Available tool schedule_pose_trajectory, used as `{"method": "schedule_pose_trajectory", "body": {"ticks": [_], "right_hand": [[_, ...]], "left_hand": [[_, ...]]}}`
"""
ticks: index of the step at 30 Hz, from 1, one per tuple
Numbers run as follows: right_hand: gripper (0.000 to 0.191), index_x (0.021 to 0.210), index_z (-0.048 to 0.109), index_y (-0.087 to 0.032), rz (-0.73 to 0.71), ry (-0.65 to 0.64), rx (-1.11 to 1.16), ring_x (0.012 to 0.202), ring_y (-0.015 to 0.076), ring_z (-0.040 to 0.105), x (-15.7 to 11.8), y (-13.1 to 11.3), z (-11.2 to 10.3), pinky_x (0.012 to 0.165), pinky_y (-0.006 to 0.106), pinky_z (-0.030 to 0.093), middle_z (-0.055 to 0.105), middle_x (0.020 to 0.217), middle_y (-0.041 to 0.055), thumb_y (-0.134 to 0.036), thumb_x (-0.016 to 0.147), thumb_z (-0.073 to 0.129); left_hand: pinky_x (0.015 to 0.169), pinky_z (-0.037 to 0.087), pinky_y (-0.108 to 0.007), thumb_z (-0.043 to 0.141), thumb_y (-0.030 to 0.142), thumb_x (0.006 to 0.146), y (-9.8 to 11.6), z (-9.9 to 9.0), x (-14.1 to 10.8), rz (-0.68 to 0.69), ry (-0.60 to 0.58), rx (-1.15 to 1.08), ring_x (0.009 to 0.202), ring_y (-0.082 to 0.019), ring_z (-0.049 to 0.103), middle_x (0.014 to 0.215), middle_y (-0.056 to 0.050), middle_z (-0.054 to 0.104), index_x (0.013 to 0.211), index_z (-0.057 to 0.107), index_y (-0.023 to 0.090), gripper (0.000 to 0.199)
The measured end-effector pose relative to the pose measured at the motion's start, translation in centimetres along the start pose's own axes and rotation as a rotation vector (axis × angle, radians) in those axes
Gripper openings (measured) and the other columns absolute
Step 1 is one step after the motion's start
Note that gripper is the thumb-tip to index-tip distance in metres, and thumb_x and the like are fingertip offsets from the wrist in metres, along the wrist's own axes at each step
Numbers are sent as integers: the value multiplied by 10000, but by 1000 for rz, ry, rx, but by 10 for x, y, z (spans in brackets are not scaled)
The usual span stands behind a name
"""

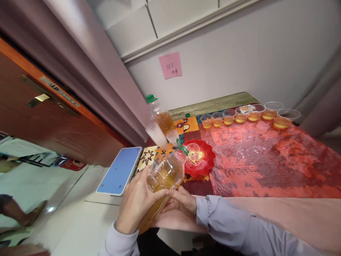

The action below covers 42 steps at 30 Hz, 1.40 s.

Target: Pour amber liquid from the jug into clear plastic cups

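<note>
A large clear bottle (166, 172) of amber liquid is tilted, its neck pointing up and right over a red scalloped plate (209, 156). My left hand (137, 195) wraps round the bottle's left side. Against its lower right side is my right hand (183, 201), fingers curled on it. A green ring or handle hangs at the bottle's neck. On the plate, just beyond the neck, sits a clear plastic cup (193, 151); whether liquid is flowing cannot be made out. Behind are a stack of clear cups (156, 135) and another clear cup (172, 137).
A second bottle (163, 119) with a green cap stands at the back left. Several cups of amber liquid (241, 115) line the table's back edge. A green cap (188, 115) lies near the wall. A blue stool (119, 170) stands left; a person's leg (16, 211) shows far left.
</note>
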State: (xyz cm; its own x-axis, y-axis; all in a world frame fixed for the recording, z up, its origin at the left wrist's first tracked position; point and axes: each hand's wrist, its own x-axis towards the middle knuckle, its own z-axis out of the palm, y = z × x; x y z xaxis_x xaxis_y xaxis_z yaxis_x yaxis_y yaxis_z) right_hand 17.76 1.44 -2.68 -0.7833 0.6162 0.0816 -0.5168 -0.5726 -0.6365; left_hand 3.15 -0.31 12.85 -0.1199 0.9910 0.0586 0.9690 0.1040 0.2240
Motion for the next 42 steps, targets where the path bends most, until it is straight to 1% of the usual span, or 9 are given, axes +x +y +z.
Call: {"method": "schedule_pose_trajectory", "body": {"ticks": [4, 8, 16, 19, 23, 27, 32, 38, 42], "right_hand": [[861, 1392, 601, -164, -13, -16, 15, 970, 279, 802, 1, 2, -1, 969, 568, 632, 783, 1114, 149, -799, 832, 759], [831, 1369, 610, -172, -15, -18, 22, 1036, 292, 793, 1, 3, -2, 969, 558, 635, 774, 1141, 152, -798, 842, 751], [806, 1350, 625, -180, -19, -18, 35, 1019, 281, 791, 1, 2, -2, 943, 531, 647, 778, 1131, 144, -797, 847, 747], [804, 1360, 616, -181, -29, -20, 41, 971, 265, 799, 1, 2, -2, 944, 527, 645, 787, 1111, 136, -789, 851, 750], [798, 1352, 613, -177, -38, -16, 42, 927, 261, 804, 0, 1, -1, 922, 516, 652, 790, 1098, 139, -786, 855, 748], [812, 1357, 609, -177, -27, -4, 43, 945, 266, 802, -1, 0, 0, 910, 500, 658, 780, 1129, 144, -791, 846, 752], [778, 1329, 623, -181, -34, -3, 53, 921, 257, 806, 0, 0, 0, 876, 464, 666, 786, 1118, 132, -773, 844, 766], [802, 1358, 606, -164, -42, 1, 70, 920, 257, 806, 3, 4, -3, 877, 470, 660, 789, 1127, 148, -757, 847, 777], [799, 1359, 617, -164, -45, -9, 69, 930, 258, 804, 3, 4, -3, 895, 478, 655, 788, 1134, 149, -767, 856, 761]], "left_hand": [[974, 586, -489, 829, 718, 694, 4, -2, 2, -2, -4, 37, 1215, -374, 730, 1359, -137, 750, 1495, 569, 262, 958], [933, 596, -476, 824, 741, 685, 4, 0, 4, 15, 10, 91, 1168, -381, 747, 1302, -140, 769, 1484, 579, 253, 967], [1051, 565, -504, 830, 674, 700, 5, 0, 7, -13, -13, 98, 1289, -385, 700, 1443, -156, 709, 1533, 539, 234, 985], [1052, 566, -516, 834, 664, 698, 8, -2, 9, -33, -44, 99, 1281, -396, 701, 1433, -161, 712, 1526, 548, 223, 981], [1020, 581, -516, 828, 692, 696, 9, -3, 9, -13, -32, 103, 1257, -400, 713, 1407, -164, 725, 1505, 564, 220, 973], [1026, 576, -516, 828, 691, 700, 8, -2, 9, -14, -28, 103, 1250, -397, 714, 1397, -166, 729, 1501, 558, 219, 967], [1032, 567, -528, 843, 672, 693, 13, -6, 9, -40, -67, 111, 1255, -404, 706, 1379, -176, 729, 1484, 559, 200, 963], [1050, 557, -512, 815, 667, 741, 21, -12, 11, -57, -127, 120, 1263, -397, 700, 1361, -184, 727, 1505, 532, 188, 945], [1042, 563, -511, 814, 666, 741, 21, -11, 12, -50, -117, 132, 1263, -402, 704, 1351, -177, 734, 1515, 532, 190, 951]]}}
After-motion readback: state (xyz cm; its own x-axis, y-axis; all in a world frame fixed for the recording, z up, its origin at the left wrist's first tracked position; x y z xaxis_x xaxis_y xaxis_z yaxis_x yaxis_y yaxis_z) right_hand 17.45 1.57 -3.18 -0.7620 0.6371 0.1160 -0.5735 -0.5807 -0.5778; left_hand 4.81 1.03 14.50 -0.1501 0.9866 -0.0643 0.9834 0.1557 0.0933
